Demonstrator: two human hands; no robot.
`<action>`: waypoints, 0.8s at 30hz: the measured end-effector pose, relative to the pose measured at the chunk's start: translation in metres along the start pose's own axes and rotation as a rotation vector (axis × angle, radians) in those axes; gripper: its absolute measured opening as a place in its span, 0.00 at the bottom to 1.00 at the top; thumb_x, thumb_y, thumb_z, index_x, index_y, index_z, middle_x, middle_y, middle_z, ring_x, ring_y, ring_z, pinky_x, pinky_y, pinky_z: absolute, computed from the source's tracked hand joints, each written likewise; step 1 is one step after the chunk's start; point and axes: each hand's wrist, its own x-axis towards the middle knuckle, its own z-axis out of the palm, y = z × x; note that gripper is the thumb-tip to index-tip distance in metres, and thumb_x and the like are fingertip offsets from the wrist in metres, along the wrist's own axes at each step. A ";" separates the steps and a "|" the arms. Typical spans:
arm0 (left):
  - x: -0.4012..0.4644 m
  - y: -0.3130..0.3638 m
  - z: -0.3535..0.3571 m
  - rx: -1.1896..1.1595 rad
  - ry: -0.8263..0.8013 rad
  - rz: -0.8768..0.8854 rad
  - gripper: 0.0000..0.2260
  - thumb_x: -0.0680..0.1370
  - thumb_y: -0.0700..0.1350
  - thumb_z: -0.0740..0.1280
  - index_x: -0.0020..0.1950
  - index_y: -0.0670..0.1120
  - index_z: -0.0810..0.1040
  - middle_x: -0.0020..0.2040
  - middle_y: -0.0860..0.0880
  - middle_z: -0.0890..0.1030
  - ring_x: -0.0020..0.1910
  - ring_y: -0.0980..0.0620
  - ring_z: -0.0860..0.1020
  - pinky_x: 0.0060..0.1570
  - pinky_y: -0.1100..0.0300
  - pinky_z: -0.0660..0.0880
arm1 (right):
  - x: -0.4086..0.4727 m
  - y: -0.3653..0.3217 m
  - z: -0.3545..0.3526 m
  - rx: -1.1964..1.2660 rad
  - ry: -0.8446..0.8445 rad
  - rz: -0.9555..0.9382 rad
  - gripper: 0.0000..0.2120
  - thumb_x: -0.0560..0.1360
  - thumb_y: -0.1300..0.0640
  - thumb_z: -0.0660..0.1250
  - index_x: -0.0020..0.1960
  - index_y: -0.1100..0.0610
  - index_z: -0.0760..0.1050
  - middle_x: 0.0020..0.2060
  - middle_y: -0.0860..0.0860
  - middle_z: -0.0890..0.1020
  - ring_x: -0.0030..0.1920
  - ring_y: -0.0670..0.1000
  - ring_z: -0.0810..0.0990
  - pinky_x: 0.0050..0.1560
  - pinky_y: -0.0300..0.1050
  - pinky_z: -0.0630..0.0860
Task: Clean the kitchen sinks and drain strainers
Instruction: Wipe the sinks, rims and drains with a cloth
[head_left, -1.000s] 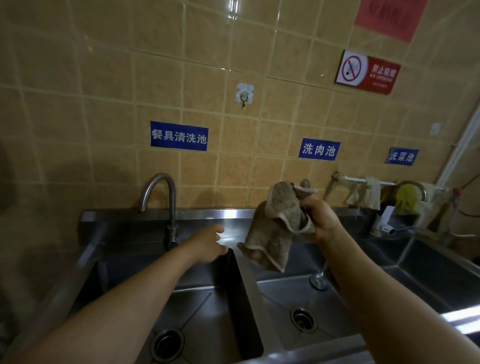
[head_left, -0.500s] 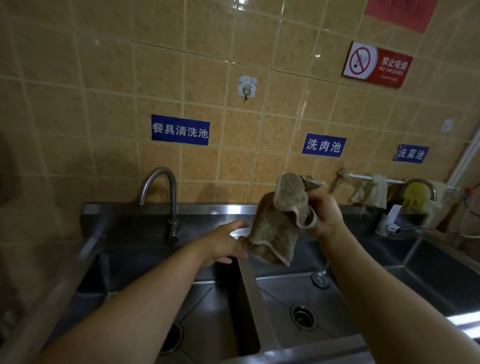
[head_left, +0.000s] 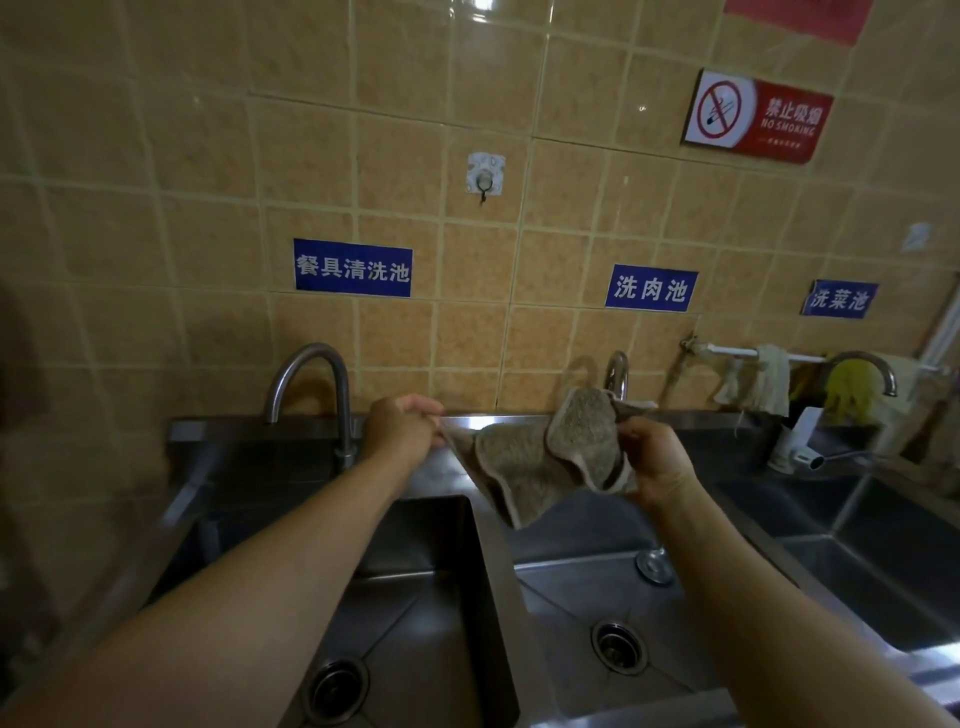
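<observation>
Both hands spread brown cloth (head_left: 540, 462): left hand (head_left: 402, 431) apparently pinches corner, right hand (head_left: 652, 457) fingers grip opposite edge.

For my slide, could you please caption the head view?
Both hands, left hand and right hand, stretch a brown cloth above steel sinks.

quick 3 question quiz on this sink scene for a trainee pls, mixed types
1. True or false: both hands hold the cloth.
2. Multiple choice: the cloth hangs over A) the floor, B) the divider between the left sink and middle sink, C) the right sink.
3. Fill in: the red sign on the wall reads "NO ____".

Key
1. True: the left hand pinches one corner, the right hand grips the other side.
2. B
3. SMOKING
</observation>
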 end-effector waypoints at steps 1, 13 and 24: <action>0.003 0.005 0.000 -0.025 0.025 0.024 0.08 0.78 0.32 0.61 0.49 0.43 0.77 0.46 0.43 0.81 0.35 0.53 0.79 0.23 0.72 0.71 | 0.002 0.003 -0.005 -0.001 0.002 0.010 0.14 0.72 0.68 0.56 0.52 0.61 0.76 0.44 0.59 0.82 0.44 0.57 0.82 0.45 0.52 0.78; 0.021 0.064 0.027 0.059 0.078 0.097 0.04 0.78 0.39 0.65 0.45 0.48 0.75 0.45 0.49 0.80 0.40 0.56 0.78 0.32 0.63 0.71 | 0.031 0.046 -0.042 -0.307 -0.090 0.090 0.24 0.71 0.77 0.51 0.65 0.70 0.70 0.57 0.67 0.76 0.56 0.63 0.75 0.59 0.57 0.71; 0.045 0.102 0.038 0.166 0.007 0.203 0.06 0.76 0.36 0.65 0.43 0.47 0.74 0.40 0.49 0.76 0.39 0.52 0.75 0.33 0.63 0.72 | 0.060 0.073 -0.033 -0.503 -0.126 0.160 0.15 0.70 0.76 0.63 0.55 0.66 0.77 0.48 0.63 0.81 0.49 0.61 0.80 0.44 0.50 0.78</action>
